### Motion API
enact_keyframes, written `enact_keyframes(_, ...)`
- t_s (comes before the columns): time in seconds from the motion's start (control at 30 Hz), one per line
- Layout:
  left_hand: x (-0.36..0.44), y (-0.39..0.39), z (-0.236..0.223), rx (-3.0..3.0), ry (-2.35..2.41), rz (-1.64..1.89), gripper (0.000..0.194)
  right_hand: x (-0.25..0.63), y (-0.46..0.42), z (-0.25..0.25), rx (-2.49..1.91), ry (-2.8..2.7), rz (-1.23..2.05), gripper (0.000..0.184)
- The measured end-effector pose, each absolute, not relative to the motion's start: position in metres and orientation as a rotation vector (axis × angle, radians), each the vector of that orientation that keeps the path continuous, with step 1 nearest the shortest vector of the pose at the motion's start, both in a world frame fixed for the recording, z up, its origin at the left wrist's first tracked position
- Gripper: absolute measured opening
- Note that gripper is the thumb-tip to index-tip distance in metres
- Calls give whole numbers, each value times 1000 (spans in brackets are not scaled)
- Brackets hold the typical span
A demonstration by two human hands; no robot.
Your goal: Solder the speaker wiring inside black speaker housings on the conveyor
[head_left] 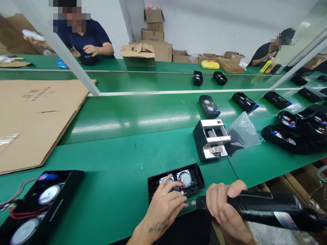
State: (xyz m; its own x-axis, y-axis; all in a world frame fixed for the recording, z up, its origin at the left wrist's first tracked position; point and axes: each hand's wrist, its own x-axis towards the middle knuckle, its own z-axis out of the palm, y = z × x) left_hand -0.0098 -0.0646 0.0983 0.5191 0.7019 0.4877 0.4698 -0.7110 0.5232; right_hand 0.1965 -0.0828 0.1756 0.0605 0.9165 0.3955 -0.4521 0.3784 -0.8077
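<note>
From where I stand, the right hand (226, 202) is nearest, its fingers wrapped firmly around a black electric screwdriver (267, 206), level over the near edge of the green workbench (120, 180). The driver's bit (193, 202) points leftward, almost at the fingertips of the left hand (165, 200). That hand arches with fingers half bent over an open black speaker housing (196, 177); whether it pinches anything I can't tell. The housing lies close to the near edge, its long axis running mostly along that edge, right end tipped slightly farther away. It sits to the left of the driver grip and just beyond the bit, so the left hand is nearer to it. Toward the near left corner rests another housing (67, 190), trailing red wires (30, 213). Farther back, near the far edge, what looks like a screw feeder (200, 143) stands beside a clear plastic bag (246, 131), with piled housings (290, 141) toward the right edge. Beyond runs a green conveyor belt (143, 110), and across it sits a co-worker in a navy shirt (93, 34).
</note>
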Motion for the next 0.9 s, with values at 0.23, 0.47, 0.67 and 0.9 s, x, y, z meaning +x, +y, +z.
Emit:
enact_keyframes(0.23, -12, -68, 100, 2416, 969, 972, 13, 202, -90, 174, -588, -1010, 1047, 10)
enact_keyframes(0.47, -6, -70, 102, 2415, 995, 1061, 17, 200, -89, 184, -577, -1097, 1062, 8)
enact_keyframes(0.67, -1, -72, 102, 2410, 1091, 1050, 23, 200, -91, 187, -602, -1155, 1042, 9)
enact_keyframes(0.9, -1, -68, 95, 2362, 1019, 1094, 17, 203, -92, 184, -603, -1132, 1047, 10)
